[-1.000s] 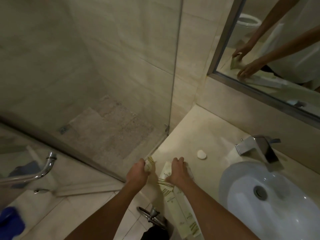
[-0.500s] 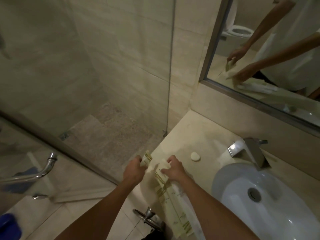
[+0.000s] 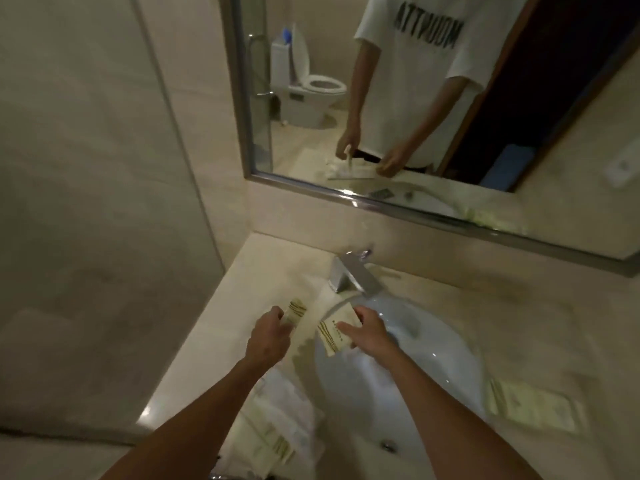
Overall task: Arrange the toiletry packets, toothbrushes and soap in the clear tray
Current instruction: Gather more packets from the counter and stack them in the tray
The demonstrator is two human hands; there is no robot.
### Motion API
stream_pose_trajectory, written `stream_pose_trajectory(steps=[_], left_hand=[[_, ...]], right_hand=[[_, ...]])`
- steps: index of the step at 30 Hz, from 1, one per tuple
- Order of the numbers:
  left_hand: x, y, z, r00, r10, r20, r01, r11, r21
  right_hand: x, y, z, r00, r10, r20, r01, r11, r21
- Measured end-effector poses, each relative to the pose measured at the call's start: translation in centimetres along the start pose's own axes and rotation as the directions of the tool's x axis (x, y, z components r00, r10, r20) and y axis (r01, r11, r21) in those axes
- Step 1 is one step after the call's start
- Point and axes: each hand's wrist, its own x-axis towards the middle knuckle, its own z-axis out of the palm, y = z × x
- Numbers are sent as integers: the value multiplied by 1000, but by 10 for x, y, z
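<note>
bathroom, dim light, head view only. beige stone surface [image 3: 242, 292] runs along a tiled wall, white oval sink [image 3: 433, 358] set into it, chrome faucet [image 3: 351, 277] at the back rim. glass shower panel [image 3: 104, 202] on the left. framed mirror [image 3: 433, 223] above the surface reflects a toilet and the person in a white printed t-shirt, both arms down at the surface.

left hand [image 3: 268, 336] is over the surface just left of the sink, fingers curled round a small cream packet with gold stripes [image 3: 294, 311]; packet's top end sticks out past the fingers. right hand [image 3: 369, 332] is over the sink's left rim, thumb and fingers pinching a second cream striped packet [image 3: 334, 332], held tilted, striped end toward the lower left. the two packets are near each other but apart.

below the left forearm, at the surface's near edge: a pile of long wrapped packets [image 3: 273, 441] in the same cream and gold print, lying on something white and see-through; blurred, cannot tell if that is the clear tray. right of the sink, a flat cream packet [image 3: 533, 408] lies on the surface, well apart from both hands, motion-blurred. toothbrushes and soap not identifiable at this blur.
</note>
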Motion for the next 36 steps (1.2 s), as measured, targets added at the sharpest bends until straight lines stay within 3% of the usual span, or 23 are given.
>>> stream_pose_trajectory(steps=[8, 12, 15, 20, 24, 27, 32, 36], left_hand=[[-21, 89, 111, 914, 311, 260, -318, 948, -16], [-39, 126, 163, 846, 364, 390, -394, 919, -4], [-56, 157, 197, 806, 392, 443, -446, 895, 21], [-80, 197, 240, 778, 421, 466, -477, 879, 2], [-84, 219, 258, 776, 422, 468, -469, 883, -17], [-80, 231, 267, 782, 421, 460, -454, 890, -43], [-69, 246, 279, 779, 426, 460, -456, 888, -50], [-57, 249, 289, 764, 413, 495, -452, 891, -46]], right_hand=[[-69, 86, -120, 951, 131, -279, -127, 991, 34], [-107, 132, -170, 855, 279, -436, -244, 960, 136], [-132, 158, -202, 794, 392, -465, -277, 913, 299], [-153, 186, -246, 776, 386, -498, -231, 910, 345], [-146, 206, -276, 783, 346, -516, -286, 938, 195], [-140, 216, -299, 855, 236, -462, -332, 934, -136], [-121, 230, -329, 923, 208, -325, -355, 785, -507], [-97, 236, -340, 959, 178, -221, -283, 655, -701]])
